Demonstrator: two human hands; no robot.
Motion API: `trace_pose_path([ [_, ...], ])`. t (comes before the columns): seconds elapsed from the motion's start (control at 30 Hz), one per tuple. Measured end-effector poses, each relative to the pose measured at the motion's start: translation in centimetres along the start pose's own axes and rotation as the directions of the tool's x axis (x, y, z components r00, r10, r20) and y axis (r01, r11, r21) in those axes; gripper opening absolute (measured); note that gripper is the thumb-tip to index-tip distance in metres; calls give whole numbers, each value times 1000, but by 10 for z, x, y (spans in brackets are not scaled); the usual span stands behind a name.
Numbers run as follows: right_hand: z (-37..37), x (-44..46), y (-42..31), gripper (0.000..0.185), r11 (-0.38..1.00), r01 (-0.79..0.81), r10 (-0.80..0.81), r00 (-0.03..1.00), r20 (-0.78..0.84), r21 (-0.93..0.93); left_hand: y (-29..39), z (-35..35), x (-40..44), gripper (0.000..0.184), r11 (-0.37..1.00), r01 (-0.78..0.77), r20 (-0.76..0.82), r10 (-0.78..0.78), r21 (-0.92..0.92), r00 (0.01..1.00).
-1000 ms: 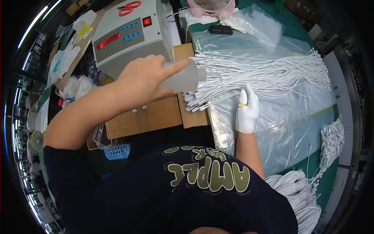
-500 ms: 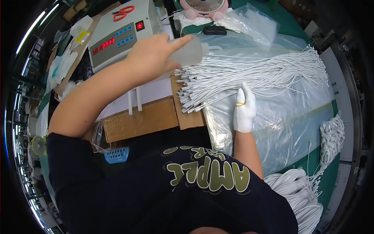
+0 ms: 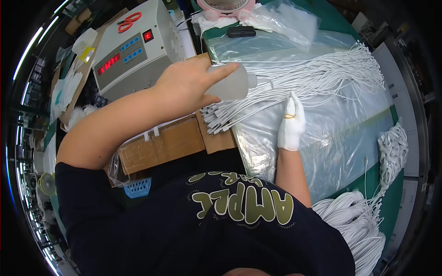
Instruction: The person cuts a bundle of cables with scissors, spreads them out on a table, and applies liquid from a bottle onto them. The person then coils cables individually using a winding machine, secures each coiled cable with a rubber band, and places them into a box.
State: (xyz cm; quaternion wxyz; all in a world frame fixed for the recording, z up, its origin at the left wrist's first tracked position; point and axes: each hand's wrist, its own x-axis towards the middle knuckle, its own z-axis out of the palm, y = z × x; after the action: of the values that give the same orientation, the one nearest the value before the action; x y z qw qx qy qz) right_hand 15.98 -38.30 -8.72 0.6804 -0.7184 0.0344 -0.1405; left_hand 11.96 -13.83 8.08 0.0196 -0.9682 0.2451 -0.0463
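Observation:
My left hand [image 3: 191,83], bare, grips a translucent squeeze bottle [image 3: 237,85] with a bent spout. The bottle is tilted on its side above a bundle of white cables [image 3: 313,76], its spout pointing right over them. The cables' connector ends [image 3: 216,119] lie bunched at the left. My right hand [image 3: 291,124] wears a white glove with a yellow band around a finger. Its fingers are stretched out, tips at the near edge of the cables, and I see nothing held in it.
A grey machine [image 3: 138,50] with a red digital display carries red-handled scissors [image 3: 129,22]. A cardboard box [image 3: 161,145] stands in front. Clear plastic sheeting [image 3: 322,152] lies under the cables. More white cable coils [image 3: 352,225] lie lower right. A pink fan [image 3: 228,8] stands at the back.
My left hand has moved the bottle right and toward me, over the cables near their connector ends. My right hand has stayed almost in place. The view has shifted slightly.

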Motion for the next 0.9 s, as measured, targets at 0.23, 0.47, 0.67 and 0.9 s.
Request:
trace_pose_path([
  [0.23, 2, 6, 22, 33, 974, -41, 43, 999, -5, 225, 5, 11, 38, 77, 999, -27, -21, 28, 21, 999],
  [0.47, -2, 5, 11, 31, 997, 45, -46, 999, -16, -62, 37, 25, 170, 70, 994, -109, -225, 106, -1, 969],
  [0.67, -7, 6, 13, 30, 998, 17, -19, 1000, -23, -55, 95, 19, 291, 69, 997, -79, -258, 78, 9, 963],
  [0.9, -7, 9, 8, 28, 997, 2, -1, 1000, -15, 71, 135, 12, 374, 67, 999, 4, -365, -16, -34, 931],
])
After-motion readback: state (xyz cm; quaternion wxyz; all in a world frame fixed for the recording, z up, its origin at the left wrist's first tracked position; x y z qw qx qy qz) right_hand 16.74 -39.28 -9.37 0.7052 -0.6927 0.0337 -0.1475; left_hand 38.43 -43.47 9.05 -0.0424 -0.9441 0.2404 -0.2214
